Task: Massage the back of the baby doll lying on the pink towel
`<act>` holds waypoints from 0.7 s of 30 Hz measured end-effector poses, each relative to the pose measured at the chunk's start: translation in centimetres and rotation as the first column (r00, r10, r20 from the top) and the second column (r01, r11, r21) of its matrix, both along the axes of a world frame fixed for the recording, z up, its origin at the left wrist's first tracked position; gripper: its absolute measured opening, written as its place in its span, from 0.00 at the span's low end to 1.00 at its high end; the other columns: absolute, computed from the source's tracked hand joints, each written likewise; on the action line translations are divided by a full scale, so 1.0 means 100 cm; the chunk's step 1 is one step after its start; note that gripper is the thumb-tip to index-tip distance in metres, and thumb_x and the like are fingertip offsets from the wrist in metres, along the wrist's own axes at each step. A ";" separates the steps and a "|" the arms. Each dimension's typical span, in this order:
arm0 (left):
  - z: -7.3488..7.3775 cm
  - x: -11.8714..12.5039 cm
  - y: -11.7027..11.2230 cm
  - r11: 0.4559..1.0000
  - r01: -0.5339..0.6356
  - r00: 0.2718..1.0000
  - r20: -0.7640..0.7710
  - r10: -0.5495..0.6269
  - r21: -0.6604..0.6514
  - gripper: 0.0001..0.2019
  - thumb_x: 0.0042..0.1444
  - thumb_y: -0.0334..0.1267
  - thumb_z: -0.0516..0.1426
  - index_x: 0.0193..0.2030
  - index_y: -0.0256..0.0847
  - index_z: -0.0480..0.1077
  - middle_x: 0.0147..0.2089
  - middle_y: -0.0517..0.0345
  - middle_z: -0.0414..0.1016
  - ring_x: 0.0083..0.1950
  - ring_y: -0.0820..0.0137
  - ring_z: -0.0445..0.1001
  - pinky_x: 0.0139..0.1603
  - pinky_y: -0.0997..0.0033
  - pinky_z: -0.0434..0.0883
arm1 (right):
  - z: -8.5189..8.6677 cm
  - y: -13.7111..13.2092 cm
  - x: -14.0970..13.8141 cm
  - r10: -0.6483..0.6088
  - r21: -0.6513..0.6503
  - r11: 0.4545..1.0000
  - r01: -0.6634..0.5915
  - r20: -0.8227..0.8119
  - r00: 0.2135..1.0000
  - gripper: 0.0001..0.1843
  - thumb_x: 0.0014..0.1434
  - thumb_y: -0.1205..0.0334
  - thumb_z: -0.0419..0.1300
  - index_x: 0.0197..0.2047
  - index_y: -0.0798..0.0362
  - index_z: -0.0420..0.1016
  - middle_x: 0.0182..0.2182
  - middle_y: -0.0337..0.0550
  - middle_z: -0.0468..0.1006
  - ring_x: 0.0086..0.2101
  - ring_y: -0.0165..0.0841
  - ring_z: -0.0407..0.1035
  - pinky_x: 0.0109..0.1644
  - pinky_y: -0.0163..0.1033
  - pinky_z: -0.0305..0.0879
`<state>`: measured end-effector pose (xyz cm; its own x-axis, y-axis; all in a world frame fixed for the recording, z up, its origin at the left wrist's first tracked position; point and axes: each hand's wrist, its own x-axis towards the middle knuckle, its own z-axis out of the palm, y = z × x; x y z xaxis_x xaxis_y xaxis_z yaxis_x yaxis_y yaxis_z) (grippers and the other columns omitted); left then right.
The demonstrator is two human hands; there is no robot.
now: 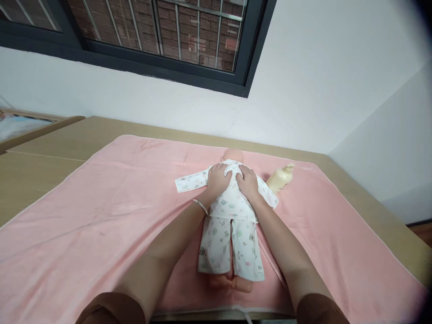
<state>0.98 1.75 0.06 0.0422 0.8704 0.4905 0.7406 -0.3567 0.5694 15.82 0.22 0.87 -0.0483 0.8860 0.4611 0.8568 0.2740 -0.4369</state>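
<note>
The pink towel (118, 211) looked like soft matt terry cloth, a bit fuzzy. The doll (233, 155) was smooth plastic or vinyl with a faint sheen, and its outfit (232, 207) was thin printed cloth, lightly creased. The bottle (280, 178) seemed like smooth cream plastic. The bracelet (200, 206) was shiny metal. The worktop (40, 175) was pale wood-look, smooth and matt.

1. Rust-brown short sleeves: left sleeve (111, 310) at seven o'clock, right sleeve (320, 310) at five o'clock.
2. Thin silver bangle (200, 206) circles the left wrist.
3. Left hand (218, 177), right hand (248, 182) and forearms uncovered.
</note>
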 end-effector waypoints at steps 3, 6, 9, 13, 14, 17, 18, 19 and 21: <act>-0.001 0.000 0.001 1.000 0.005 1.000 -0.024 -0.005 -0.004 0.16 0.62 0.41 0.54 0.54 0.40 0.72 0.58 0.50 0.75 0.61 0.58 0.70 0.66 0.56 0.63 | 0.004 -0.006 -0.003 -0.023 0.019 1.000 0.022 0.040 0.999 0.24 0.63 0.62 0.48 0.58 0.56 0.71 0.57 0.51 0.74 0.57 0.42 0.65 0.65 0.47 0.54; -0.002 0.000 0.002 0.999 0.032 0.997 -0.076 -0.031 0.007 0.17 0.64 0.40 0.51 0.56 0.41 0.70 0.60 0.50 0.74 0.64 0.59 0.68 0.68 0.55 0.59 | 0.007 -0.014 -0.006 -0.121 0.050 0.992 0.116 0.111 0.986 0.20 0.64 0.61 0.48 0.52 0.54 0.74 0.48 0.52 0.79 0.49 0.44 0.70 0.59 0.46 0.59; -0.004 0.000 0.003 0.998 0.056 0.990 -0.127 -0.055 0.009 0.18 0.65 0.38 0.49 0.59 0.41 0.68 0.64 0.50 0.70 0.67 0.59 0.64 0.71 0.52 0.55 | 0.007 -0.016 -0.007 -0.168 0.059 0.985 0.160 0.159 0.973 0.18 0.64 0.60 0.48 0.49 0.54 0.75 0.43 0.52 0.80 0.45 0.45 0.71 0.55 0.45 0.61; -0.003 -0.003 0.004 0.996 0.090 0.984 -0.157 -0.089 -0.002 0.20 0.65 0.36 0.46 0.61 0.42 0.66 0.65 0.50 0.68 0.68 0.60 0.62 0.71 0.52 0.55 | 0.005 -0.008 -0.003 -0.057 0.015 0.998 0.056 0.154 0.986 0.23 0.64 0.62 0.47 0.58 0.57 0.71 0.54 0.56 0.76 0.54 0.47 0.67 0.60 0.49 0.58; -0.002 -0.003 0.004 0.994 0.107 0.982 -0.158 -0.106 0.003 0.20 0.65 0.35 0.46 0.61 0.42 0.66 0.65 0.51 0.69 0.67 0.61 0.63 0.70 0.52 0.55 | 0.004 -0.006 -0.001 -0.031 0.002 1.000 0.031 0.149 0.988 0.24 0.64 0.62 0.47 0.60 0.58 0.69 0.57 0.56 0.74 0.57 0.47 0.65 0.62 0.50 0.56; 0.000 -0.004 0.004 0.986 0.161 0.977 -0.151 -0.154 0.037 0.19 0.65 0.33 0.46 0.59 0.41 0.68 0.60 0.52 0.73 0.62 0.62 0.68 0.67 0.56 0.60 | 0.004 -0.001 0.002 0.029 -0.002 1.000 -0.029 0.151 0.988 0.26 0.63 0.65 0.46 0.62 0.58 0.68 0.62 0.55 0.70 0.61 0.45 0.62 0.65 0.52 0.54; 0.001 -0.003 0.003 0.985 0.168 0.977 -0.145 -0.159 0.051 0.19 0.64 0.32 0.46 0.58 0.42 0.69 0.58 0.52 0.74 0.60 0.62 0.69 0.65 0.58 0.62 | 0.004 -0.002 0.002 0.048 0.009 0.999 -0.050 0.156 0.987 0.26 0.62 0.66 0.46 0.62 0.58 0.68 0.61 0.53 0.70 0.61 0.44 0.62 0.65 0.51 0.54; 0.002 -0.003 0.002 0.985 0.163 0.978 -0.138 -0.154 0.062 0.18 0.64 0.31 0.46 0.56 0.42 0.70 0.56 0.52 0.75 0.59 0.62 0.70 0.63 0.59 0.63 | 0.005 -0.003 0.001 0.057 0.024 0.998 -0.062 0.162 0.985 0.26 0.62 0.66 0.46 0.61 0.56 0.70 0.60 0.52 0.72 0.60 0.43 0.64 0.64 0.49 0.56; 0.003 -0.001 -0.002 0.990 0.119 0.987 -0.120 -0.110 0.071 0.16 0.63 0.31 0.48 0.51 0.43 0.72 0.51 0.53 0.77 0.55 0.62 0.71 0.59 0.59 0.66 | 0.005 -0.007 -0.001 0.016 0.055 0.998 -0.026 0.165 0.986 0.23 0.62 0.65 0.47 0.56 0.54 0.74 0.55 0.50 0.77 0.54 0.42 0.69 0.59 0.44 0.61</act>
<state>0.91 1.59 0.40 0.1992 0.8159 0.5428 0.7516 -0.4826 0.4496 15.68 -0.48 1.42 -0.1460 0.8566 0.4948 0.9095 0.3130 -0.2734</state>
